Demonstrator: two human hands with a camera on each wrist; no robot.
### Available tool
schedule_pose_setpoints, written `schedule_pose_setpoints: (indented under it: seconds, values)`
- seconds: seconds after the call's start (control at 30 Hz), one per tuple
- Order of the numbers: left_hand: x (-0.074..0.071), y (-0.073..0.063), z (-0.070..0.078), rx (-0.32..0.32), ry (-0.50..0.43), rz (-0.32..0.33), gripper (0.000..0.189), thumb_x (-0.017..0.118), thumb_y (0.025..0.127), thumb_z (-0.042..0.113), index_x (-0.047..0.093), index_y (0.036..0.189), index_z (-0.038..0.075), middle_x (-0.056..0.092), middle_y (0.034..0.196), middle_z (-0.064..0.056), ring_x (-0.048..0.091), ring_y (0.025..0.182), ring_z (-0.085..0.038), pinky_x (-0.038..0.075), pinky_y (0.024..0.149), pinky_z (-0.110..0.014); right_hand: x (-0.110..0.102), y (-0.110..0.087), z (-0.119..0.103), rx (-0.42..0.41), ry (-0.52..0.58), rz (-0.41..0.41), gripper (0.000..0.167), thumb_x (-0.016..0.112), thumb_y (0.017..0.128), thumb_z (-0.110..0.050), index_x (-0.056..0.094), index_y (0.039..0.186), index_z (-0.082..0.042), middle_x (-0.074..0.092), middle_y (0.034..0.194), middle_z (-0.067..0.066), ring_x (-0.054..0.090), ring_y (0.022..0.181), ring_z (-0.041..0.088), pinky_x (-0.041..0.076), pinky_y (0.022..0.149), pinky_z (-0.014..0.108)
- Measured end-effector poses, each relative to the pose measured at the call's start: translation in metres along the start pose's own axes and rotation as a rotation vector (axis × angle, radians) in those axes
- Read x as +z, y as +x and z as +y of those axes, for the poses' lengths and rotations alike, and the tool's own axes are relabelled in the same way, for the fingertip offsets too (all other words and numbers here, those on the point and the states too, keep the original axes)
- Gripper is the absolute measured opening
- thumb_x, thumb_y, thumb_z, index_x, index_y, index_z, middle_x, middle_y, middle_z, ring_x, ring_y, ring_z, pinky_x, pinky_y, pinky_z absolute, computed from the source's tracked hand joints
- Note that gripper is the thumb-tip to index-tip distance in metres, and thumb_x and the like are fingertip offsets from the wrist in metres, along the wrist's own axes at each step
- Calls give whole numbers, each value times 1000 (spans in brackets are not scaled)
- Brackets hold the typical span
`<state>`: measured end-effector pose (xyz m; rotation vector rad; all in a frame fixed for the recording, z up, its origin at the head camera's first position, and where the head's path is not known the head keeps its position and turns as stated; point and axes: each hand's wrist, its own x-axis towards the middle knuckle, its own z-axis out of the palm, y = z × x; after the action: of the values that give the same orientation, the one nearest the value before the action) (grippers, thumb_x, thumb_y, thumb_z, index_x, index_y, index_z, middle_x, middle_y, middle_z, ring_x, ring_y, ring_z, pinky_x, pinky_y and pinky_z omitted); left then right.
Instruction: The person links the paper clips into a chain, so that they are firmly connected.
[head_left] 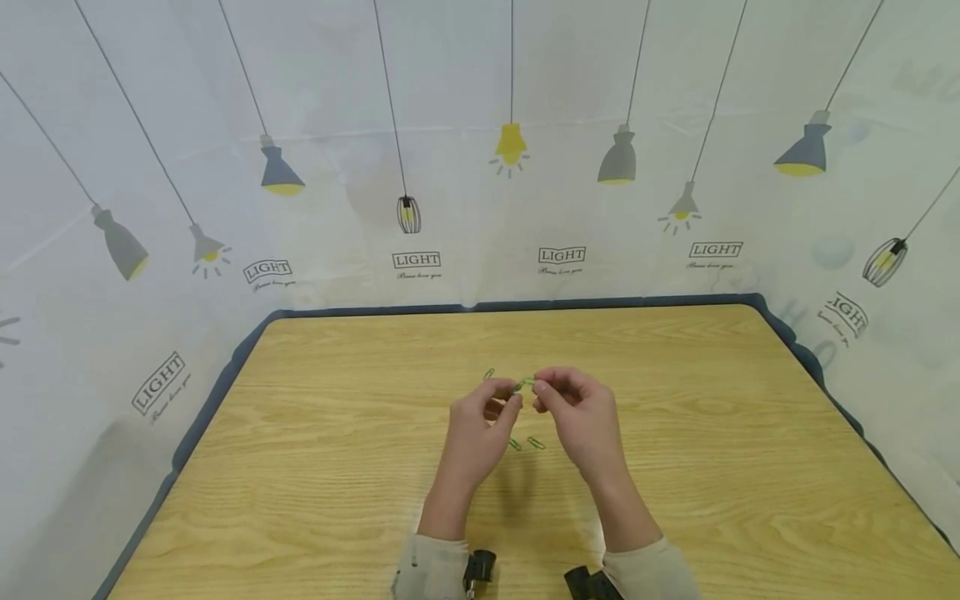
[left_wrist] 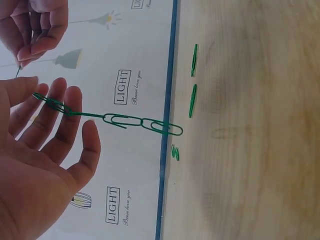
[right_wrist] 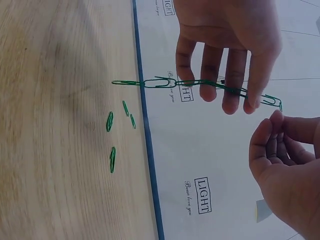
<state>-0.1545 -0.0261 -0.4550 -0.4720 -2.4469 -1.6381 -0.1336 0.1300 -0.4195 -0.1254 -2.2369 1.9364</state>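
Green paperclip chain held above the table, between the two hands; in the head view only a short green bit shows at the fingertips, the rest hidden by the left hand. Wrist views show it hanging toward the tabletop, several links long; exact link count unclear where fingers overlap the upper links, and whether the lower end touches wood cannot be told. Right hand: a thin green wire end shows at the fingertips, most of it covered; whether it is hooked into the chain or only meets it cannot be made out. Loose paperclips on the table: four in the wrist views, three in the head view, one lying just beyond the left hand, two nearer, the left one of these partly covered by that hand. Both sleeves and the black wrist devices are cut off at the near edge. Pose: forearms reach in from the near side and converge, fingertips close together. Left grip: thumb and index pinch the chain's upper end, remaining fingers spread and slightly bent. Right grip: thumb and index pinch the wire end, other fingers curled beneath.
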Motion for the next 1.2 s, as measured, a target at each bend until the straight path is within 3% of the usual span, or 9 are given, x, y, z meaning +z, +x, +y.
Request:
schedule_pose_setpoints:
  seconds: [0.13,0.23,0.4,0.53,0.93,1.2]
  values:
    - [1,1,-1,7,-29,-1,27,65,108,32,73,124,12,79,114,-7,76,91,-21,62,82,-29,1,1,0,-9,-8,-17,12,68,104,-9,75,112,-2,74,105,16,69,85,15,58,77,21]
    - [2,2,0,35,-48,11,26,64,108,30,74,123,11,79,112,-8,77,86,-22,61,75,-25,2,2,-1,-22,-19,-31,12,69,104,-9,75,112,-2,74,105,17,69,86,18,59,78,23]
    - [2,3,1,66,-68,30,20,63,109,22,73,120,9,79,109,-11,77,83,-28,63,73,-30,4,3,-3,-46,-37,-62,13,70,104,-11,76,112,-3,74,107,19,68,89,25,59,78,22]
    - [1,2,1,63,-84,34,19,62,109,20,74,117,6,78,107,-13,76,85,-36,63,71,-34,4,3,-4,-50,-54,-75,14,69,105,-12,76,113,-4,73,110,20,67,89,21,57,78,19]
    - [-2,3,1,100,-55,62,21,62,110,19,74,111,3,78,100,-10,75,79,-27,62,68,-32,-1,10,-4,-69,-80,-145,17,67,106,-12,74,117,-2,72,108,18,68,90,22,58,80,21]
    - [-5,4,-1,79,-40,89,18,61,110,19,74,110,7,77,99,-11,74,79,-28,61,71,-28,-13,21,4,-72,-187,-227,22,67,106,-15,72,124,-4,72,114,16,70,96,24,58,84,26]
